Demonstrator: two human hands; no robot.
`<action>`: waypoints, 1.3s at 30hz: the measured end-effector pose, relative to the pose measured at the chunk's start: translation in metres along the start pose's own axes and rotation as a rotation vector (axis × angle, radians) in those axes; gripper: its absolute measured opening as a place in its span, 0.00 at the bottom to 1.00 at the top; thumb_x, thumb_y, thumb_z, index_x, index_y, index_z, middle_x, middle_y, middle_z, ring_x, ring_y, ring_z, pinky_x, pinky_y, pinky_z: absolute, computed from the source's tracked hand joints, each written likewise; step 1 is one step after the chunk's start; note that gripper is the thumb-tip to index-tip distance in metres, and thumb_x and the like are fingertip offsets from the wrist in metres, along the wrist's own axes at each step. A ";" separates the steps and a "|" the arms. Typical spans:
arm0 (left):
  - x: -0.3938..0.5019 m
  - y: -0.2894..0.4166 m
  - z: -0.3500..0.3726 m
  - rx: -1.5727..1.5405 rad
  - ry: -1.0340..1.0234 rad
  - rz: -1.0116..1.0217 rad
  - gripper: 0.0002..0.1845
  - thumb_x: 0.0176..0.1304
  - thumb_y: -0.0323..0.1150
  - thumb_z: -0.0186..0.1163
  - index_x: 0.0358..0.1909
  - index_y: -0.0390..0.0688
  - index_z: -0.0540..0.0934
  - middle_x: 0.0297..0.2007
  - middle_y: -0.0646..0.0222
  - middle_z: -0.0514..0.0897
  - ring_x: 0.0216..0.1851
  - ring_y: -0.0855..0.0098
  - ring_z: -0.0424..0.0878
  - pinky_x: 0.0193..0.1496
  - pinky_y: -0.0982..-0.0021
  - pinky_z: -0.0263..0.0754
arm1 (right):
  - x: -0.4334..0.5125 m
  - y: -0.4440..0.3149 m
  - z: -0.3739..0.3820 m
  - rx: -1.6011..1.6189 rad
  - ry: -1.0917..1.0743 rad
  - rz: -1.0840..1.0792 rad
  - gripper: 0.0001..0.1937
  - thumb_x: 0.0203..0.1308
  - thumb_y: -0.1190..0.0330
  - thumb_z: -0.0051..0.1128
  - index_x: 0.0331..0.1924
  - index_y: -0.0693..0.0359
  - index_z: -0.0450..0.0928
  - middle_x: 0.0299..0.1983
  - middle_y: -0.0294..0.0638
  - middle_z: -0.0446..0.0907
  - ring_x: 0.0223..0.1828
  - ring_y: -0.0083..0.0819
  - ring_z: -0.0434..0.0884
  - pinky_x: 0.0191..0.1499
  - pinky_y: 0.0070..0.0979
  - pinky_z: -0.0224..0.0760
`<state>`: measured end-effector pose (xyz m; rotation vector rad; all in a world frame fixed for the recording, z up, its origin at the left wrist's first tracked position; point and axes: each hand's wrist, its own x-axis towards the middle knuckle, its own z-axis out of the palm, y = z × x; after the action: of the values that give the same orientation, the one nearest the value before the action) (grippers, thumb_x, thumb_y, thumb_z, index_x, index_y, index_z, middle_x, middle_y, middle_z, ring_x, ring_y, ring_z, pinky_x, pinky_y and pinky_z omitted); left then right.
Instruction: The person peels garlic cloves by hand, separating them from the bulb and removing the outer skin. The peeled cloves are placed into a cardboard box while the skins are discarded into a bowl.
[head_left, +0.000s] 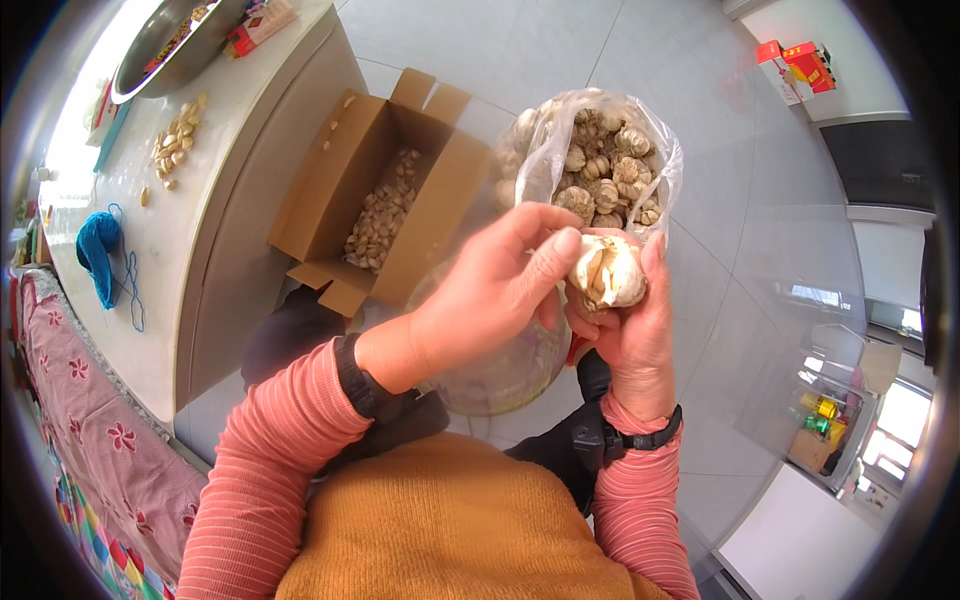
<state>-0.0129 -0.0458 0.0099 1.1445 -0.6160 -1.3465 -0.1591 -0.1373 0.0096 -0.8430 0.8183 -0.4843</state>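
Note:
A garlic bulb (609, 271) with torn papery skin and an opening between its cloves rests in my right hand (637, 337), whose fingers wrap around its underside and right side. My left hand (487, 277) reaches across from the left, with its thumb against the bulb's upper left edge. Its other fingertips are partly hidden behind the thumb and the bulb. Just beyond both hands, a clear plastic bag (536, 161) full of whole garlic bulbs (600, 169) stands with its mouth wide. To its left, loose garlic cloves (381, 214) lie inside an uncovered cardboard box (442, 217).
A pale round surface (495, 375) lies below my hands, between my legs. On the left counter (225, 150) are a heap of cloves (176, 139), blue yarn (97, 247) and a steel bowl (161, 52). Red boxes (806, 67) stand at the far right.

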 end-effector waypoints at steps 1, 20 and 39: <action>0.000 0.000 0.000 -0.015 -0.054 -0.002 0.16 0.77 0.37 0.51 0.59 0.40 0.74 0.34 0.75 0.81 0.26 0.86 0.75 0.28 0.83 0.69 | -0.001 -0.001 -0.002 0.019 0.009 0.029 0.33 0.73 0.38 0.34 0.48 0.63 0.76 0.32 0.36 0.79 0.17 0.18 0.63 0.18 0.17 0.55; 0.006 -0.023 0.009 0.445 0.135 0.181 0.20 0.74 0.34 0.52 0.61 0.35 0.71 0.48 0.47 0.83 0.49 0.55 0.83 0.52 0.63 0.76 | 0.008 0.031 0.004 -0.778 0.125 -0.582 0.23 0.75 0.59 0.48 0.59 0.72 0.67 0.46 0.52 0.80 0.47 0.36 0.80 0.53 0.31 0.73; -0.007 -0.038 0.002 0.460 0.147 0.291 0.20 0.72 0.29 0.50 0.64 0.35 0.69 0.47 0.46 0.82 0.49 0.51 0.83 0.52 0.61 0.76 | 0.014 0.070 0.014 -0.789 0.347 -0.751 0.17 0.70 0.65 0.52 0.54 0.71 0.71 0.42 0.48 0.79 0.40 0.35 0.79 0.45 0.30 0.75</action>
<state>-0.0318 -0.0340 -0.0217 1.4407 -0.9747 -0.8848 -0.1348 -0.0991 -0.0473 -1.8584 1.0129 -1.0133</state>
